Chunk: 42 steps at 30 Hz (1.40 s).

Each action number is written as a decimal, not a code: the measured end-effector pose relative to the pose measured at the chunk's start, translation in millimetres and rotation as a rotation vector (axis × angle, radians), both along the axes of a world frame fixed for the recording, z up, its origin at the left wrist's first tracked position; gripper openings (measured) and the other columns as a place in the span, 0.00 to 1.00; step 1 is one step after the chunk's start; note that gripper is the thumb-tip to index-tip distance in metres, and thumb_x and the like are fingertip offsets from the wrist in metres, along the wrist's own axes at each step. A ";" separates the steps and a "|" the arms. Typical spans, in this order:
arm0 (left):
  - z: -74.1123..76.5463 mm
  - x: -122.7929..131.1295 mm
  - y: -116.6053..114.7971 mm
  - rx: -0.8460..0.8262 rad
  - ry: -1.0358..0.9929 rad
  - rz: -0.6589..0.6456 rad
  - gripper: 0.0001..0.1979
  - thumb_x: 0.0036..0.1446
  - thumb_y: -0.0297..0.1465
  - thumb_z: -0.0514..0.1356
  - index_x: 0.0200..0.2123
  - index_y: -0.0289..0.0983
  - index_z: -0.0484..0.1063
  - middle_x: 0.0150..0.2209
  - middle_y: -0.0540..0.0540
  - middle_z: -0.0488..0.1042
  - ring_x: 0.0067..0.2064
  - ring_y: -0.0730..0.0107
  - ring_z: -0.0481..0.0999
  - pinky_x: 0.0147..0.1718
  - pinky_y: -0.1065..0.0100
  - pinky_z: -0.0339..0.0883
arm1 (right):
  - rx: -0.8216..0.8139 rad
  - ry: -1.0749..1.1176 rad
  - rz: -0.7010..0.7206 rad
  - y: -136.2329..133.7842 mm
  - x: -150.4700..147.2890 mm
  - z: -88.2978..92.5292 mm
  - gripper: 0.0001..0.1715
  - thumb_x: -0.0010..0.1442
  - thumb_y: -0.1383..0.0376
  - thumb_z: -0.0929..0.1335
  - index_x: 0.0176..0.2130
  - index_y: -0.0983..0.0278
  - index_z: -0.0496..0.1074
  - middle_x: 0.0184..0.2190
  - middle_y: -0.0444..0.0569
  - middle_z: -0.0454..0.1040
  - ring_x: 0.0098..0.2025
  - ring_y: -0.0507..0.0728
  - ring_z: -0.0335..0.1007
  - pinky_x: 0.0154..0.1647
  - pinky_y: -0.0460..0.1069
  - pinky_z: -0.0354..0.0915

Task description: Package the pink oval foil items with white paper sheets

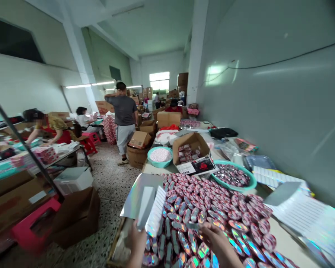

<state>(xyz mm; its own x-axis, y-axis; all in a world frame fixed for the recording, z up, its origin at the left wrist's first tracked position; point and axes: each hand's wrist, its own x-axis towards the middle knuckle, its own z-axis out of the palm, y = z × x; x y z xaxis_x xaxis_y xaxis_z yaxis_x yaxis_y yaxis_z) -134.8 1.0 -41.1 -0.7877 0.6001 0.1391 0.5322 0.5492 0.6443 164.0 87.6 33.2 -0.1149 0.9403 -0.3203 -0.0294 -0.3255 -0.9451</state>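
While the left hand (136, 242) grips a folded holographic card sleeve (150, 210) upright at the near left corner of the table (284, 242), fingers closed round its lower end, the right hand (217, 242) reaches over the heap of small shiny round tins (212, 208) that covers the tabletop, its fingers pinched on what looks like a thin card or strip (192, 225); blur keeps me from telling exactly what. Judging by this, the packing step is in hand: sleeve ready, piece being fetched. Bringing the two together calls for lining the piece up with the sleeve's open end. A teal basin (251, 182) of more tins sits toward the far right edge
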 end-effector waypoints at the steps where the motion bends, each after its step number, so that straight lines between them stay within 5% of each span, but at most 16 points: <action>1: 2.7 2.1 -0.6 0.058 0.091 0.016 0.16 0.51 0.25 0.56 0.42 0.40 0.75 0.45 0.38 0.77 0.50 0.47 0.77 0.47 0.51 0.73 | 0.003 -0.005 -0.001 0.4 -0.6 -0.9 0.21 0.40 0.50 0.75 0.21 0.62 0.68 0.18 0.43 0.70 0.22 0.51 0.63 0.25 0.46 0.60; 4: 23.2 16.0 -2.0 0.288 0.305 -0.121 0.14 0.56 0.26 0.55 0.43 0.39 0.75 0.52 0.36 0.72 0.57 0.47 0.71 0.55 0.45 0.66 | 0.070 -0.071 -0.019 2.2 2.7 1.7 0.20 0.39 0.51 0.74 0.19 0.62 0.67 0.15 0.40 0.64 0.20 0.50 0.58 0.23 0.47 0.55; 9: 58.7 60.0 13.7 0.357 0.124 -0.815 0.14 0.63 0.28 0.52 0.47 0.40 0.73 0.47 0.41 0.75 0.51 0.60 0.75 0.53 0.56 0.70 | 0.178 -0.318 -0.059 -9.9 12.6 8.6 0.18 0.41 0.54 0.73 0.22 0.62 0.66 0.17 0.40 0.66 0.22 0.51 0.60 0.25 0.46 0.56; 13: 51.4 94.1 34.0 0.102 -0.070 -1.172 0.21 0.59 0.28 0.57 0.56 0.41 0.68 0.53 0.41 0.73 0.56 0.58 0.72 0.57 0.54 0.67 | 0.114 -0.338 0.001 -29.6 12.8 7.6 0.14 0.45 0.57 0.73 0.29 0.63 0.70 0.21 0.41 0.71 0.25 0.51 0.64 0.27 0.46 0.59; 16: 34.5 106.1 42.2 -0.053 -0.186 -1.300 0.21 0.58 0.30 0.58 0.56 0.40 0.69 0.55 0.40 0.72 0.58 0.56 0.70 0.59 0.51 0.64 | 0.055 -0.362 -0.073 -40.4 17.3 1.2 0.25 0.45 0.59 0.75 0.44 0.64 0.73 0.23 0.40 0.73 0.25 0.51 0.66 0.28 0.46 0.60; 20: 16.0 113.5 46.2 -0.182 -0.503 -1.319 0.21 0.60 0.36 0.58 0.56 0.40 0.68 0.52 0.40 0.74 0.53 0.58 0.74 0.55 0.54 0.67 | -0.056 -0.344 -0.201 -54.8 31.0 -12.0 0.23 0.45 0.57 0.75 0.40 0.65 0.77 0.25 0.44 0.76 0.27 0.52 0.67 0.30 0.47 0.62; 25: 2.7 143.1 47.0 -0.340 -0.909 -1.275 0.36 0.54 0.42 0.64 0.63 0.39 0.59 0.52 0.37 0.73 0.44 0.62 0.77 0.44 0.59 0.72 | -0.124 -0.199 -0.338 -79.2 36.9 -25.1 0.19 0.44 0.53 0.75 0.29 0.64 0.76 0.25 0.44 0.75 0.28 0.52 0.68 0.33 0.49 0.63; 28: 1.5 164.6 48.6 -0.390 -1.067 -1.312 0.27 0.53 0.44 0.64 0.53 0.37 0.69 0.46 0.39 0.77 0.44 0.62 0.78 0.43 0.62 0.72 | -0.122 -0.151 -0.381 -91.3 34.1 -29.6 0.19 0.43 0.52 0.75 0.28 0.64 0.75 0.25 0.44 0.75 0.29 0.52 0.68 0.34 0.49 0.62; 32: 4.8 176.3 55.7 -0.399 -1.034 -1.345 0.18 0.52 0.46 0.63 0.35 0.36 0.76 0.34 0.44 0.80 0.37 0.64 0.78 0.39 0.64 0.71 | -0.142 -0.098 -0.472 -99.8 33.8 -34.7 0.19 0.43 0.52 0.76 0.29 0.63 0.76 0.26 0.44 0.76 0.30 0.53 0.69 0.36 0.49 0.63; 38: 5.7 174.2 71.1 -0.446 -0.990 -1.337 0.18 0.51 0.40 0.64 0.42 0.35 0.78 0.37 0.42 0.82 0.39 0.63 0.79 0.41 0.63 0.72 | -0.182 -0.046 -0.463 -90.5 53.1 -39.7 0.20 0.41 0.52 0.76 0.29 0.64 0.76 0.28 0.45 0.77 0.29 0.52 0.69 0.37 0.49 0.64; 42: 11.4 180.4 86.6 -0.465 -0.779 -1.382 0.14 0.54 0.39 0.61 0.39 0.37 0.80 0.41 0.43 0.82 0.43 0.59 0.80 0.46 0.60 0.71 | -0.167 -0.085 -0.350 -64.9 71.8 -37.9 0.20 0.42 0.51 0.76 0.28 0.64 0.77 0.23 0.43 0.74 0.26 0.51 0.65 0.32 0.48 0.62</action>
<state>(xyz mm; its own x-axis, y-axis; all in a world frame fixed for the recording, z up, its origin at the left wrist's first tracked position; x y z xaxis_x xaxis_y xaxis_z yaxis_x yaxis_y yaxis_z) 45.6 87.6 -29.7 0.5531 0.7367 -0.3891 0.3998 0.1751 0.8997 235.8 22.7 -4.7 0.2371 0.8520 -0.4668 -0.0904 -0.4591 -0.8838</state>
